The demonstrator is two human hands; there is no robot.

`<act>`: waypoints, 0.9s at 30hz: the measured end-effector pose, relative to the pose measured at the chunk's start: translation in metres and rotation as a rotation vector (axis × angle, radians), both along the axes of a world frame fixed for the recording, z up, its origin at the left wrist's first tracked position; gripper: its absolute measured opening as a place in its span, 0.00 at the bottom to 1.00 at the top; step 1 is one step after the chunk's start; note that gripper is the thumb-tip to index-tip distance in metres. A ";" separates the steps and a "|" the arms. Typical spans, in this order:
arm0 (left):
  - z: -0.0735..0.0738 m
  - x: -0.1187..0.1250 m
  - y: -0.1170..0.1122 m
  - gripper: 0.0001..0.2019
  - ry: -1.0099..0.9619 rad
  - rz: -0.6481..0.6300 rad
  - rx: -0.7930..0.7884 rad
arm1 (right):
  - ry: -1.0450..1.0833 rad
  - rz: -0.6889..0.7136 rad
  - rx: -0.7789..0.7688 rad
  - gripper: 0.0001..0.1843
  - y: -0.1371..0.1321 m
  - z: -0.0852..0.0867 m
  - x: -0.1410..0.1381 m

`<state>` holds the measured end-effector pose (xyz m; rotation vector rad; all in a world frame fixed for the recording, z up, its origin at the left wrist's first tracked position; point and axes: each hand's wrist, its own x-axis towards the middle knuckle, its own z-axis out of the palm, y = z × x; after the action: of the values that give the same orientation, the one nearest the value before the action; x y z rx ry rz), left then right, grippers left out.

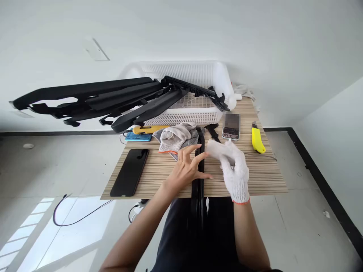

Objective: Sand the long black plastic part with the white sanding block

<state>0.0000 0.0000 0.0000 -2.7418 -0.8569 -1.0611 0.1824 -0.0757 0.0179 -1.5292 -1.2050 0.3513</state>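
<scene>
My bare left hand (188, 166) is open over a long black plastic strip (200, 185), its fingers spread apart. The strip lies lengthwise on the table and runs past the front edge towards my lap. My right hand (236, 170), in a white knitted glove with an orange cuff edge, is closed around a whitish, roll-shaped piece (216, 149). That piece is blurred, and I cannot tell its kind. Its near end is close to my left fingertips. Behind my left hand lies a crumpled bundle of grey and white knitted gloves (178, 138).
A white plastic basket (181, 115) at the back holds long black plastic parts (113, 98) jutting far left. On the table (263, 177) are a black phone (130, 172), a second phone (231, 126), a yellow cutter (258, 139), a black tool (212, 132) and a yellow-handled tool (150, 129).
</scene>
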 end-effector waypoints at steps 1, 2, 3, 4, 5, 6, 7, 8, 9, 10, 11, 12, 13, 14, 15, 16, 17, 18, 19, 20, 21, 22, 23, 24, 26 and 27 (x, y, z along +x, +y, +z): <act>-0.001 0.004 0.005 0.48 0.008 -0.027 0.032 | 0.020 -0.035 0.014 0.22 0.000 -0.001 -0.002; -0.002 0.007 0.009 0.47 0.014 -0.050 0.070 | 0.019 -0.047 0.004 0.22 0.000 -0.003 -0.004; -0.002 0.009 0.011 0.46 0.014 -0.075 0.114 | -0.004 -0.026 -0.027 0.22 0.000 -0.005 -0.005; 0.001 0.011 0.013 0.44 0.003 -0.102 0.164 | -0.044 0.022 -0.066 0.22 0.002 -0.007 -0.006; 0.006 0.012 0.014 0.40 -0.011 -0.137 0.207 | -0.090 0.079 -0.109 0.22 0.003 -0.008 -0.007; 0.014 0.016 0.015 0.36 -0.020 -0.179 0.223 | -0.132 0.124 -0.152 0.22 0.005 -0.010 -0.008; 0.023 0.021 0.017 0.33 -0.025 -0.219 0.204 | -0.166 0.155 -0.195 0.22 0.007 -0.010 -0.008; 0.034 0.029 0.021 0.30 -0.013 -0.253 0.141 | -0.187 0.169 -0.235 0.22 0.009 -0.010 -0.009; 0.045 0.040 0.026 0.28 0.024 -0.279 0.036 | -0.196 0.166 -0.272 0.20 0.010 -0.008 -0.009; 0.054 0.052 0.033 0.27 0.068 -0.278 -0.082 | -0.195 0.152 -0.312 0.19 0.011 -0.006 -0.009; 0.062 0.067 0.041 0.26 0.138 -0.264 -0.196 | -0.183 0.137 -0.355 0.19 0.011 -0.003 -0.010; 0.068 0.082 0.050 0.26 0.237 -0.236 -0.303 | -0.166 0.122 -0.397 0.18 0.011 -0.001 -0.010; 0.071 0.097 0.059 0.26 0.351 -0.184 -0.397 | -0.150 0.109 -0.436 0.19 0.011 0.002 -0.010; 0.072 0.110 0.067 0.26 0.455 -0.130 -0.468 | -0.139 0.100 -0.470 0.19 0.010 0.004 -0.010; 0.071 0.122 0.075 0.27 0.517 -0.069 -0.506 | -0.132 0.097 -0.490 0.21 0.009 0.005 -0.010; 0.069 0.131 0.081 0.28 0.553 -0.021 -0.525 | -0.129 0.100 -0.492 0.23 0.008 0.006 -0.010; 0.066 0.139 0.086 0.29 0.571 0.016 -0.530 | -0.129 0.109 -0.475 0.24 0.007 0.006 -0.011; 0.064 0.144 0.090 0.30 0.576 0.038 -0.528 | -0.130 0.123 -0.449 0.26 0.007 0.005 -0.011; 0.061 0.147 0.093 0.30 0.584 0.047 -0.526 | -0.131 0.137 -0.426 0.27 0.007 0.004 -0.011; 0.058 0.149 0.095 0.31 0.596 0.050 -0.526 | -0.130 0.146 -0.414 0.27 0.006 0.003 -0.011; 0.056 0.151 0.097 0.30 0.611 0.052 -0.529 | -0.128 0.150 -0.412 0.27 0.006 0.002 -0.012; 0.054 0.152 0.098 0.30 0.629 0.055 -0.537 | -0.127 0.151 -0.417 0.28 0.006 0.002 -0.012; 0.053 0.152 0.099 0.30 0.648 0.060 -0.551 | -0.125 0.152 -0.422 0.28 0.006 0.001 -0.012; 0.052 0.153 0.100 0.29 0.664 0.068 -0.572 | -0.123 0.152 -0.425 0.29 0.006 0.001 -0.012; 0.052 0.153 0.100 0.29 0.673 0.084 -0.614 | -0.118 0.153 -0.422 0.30 0.006 0.002 -0.012; 0.054 0.152 0.100 0.29 0.661 0.082 -0.628 | -0.115 0.155 -0.417 0.30 0.006 0.003 -0.012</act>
<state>0.1515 0.1000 0.0538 -3.1423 -1.3014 0.2096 0.1703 -0.0699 0.0205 -1.8345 -1.4064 0.6571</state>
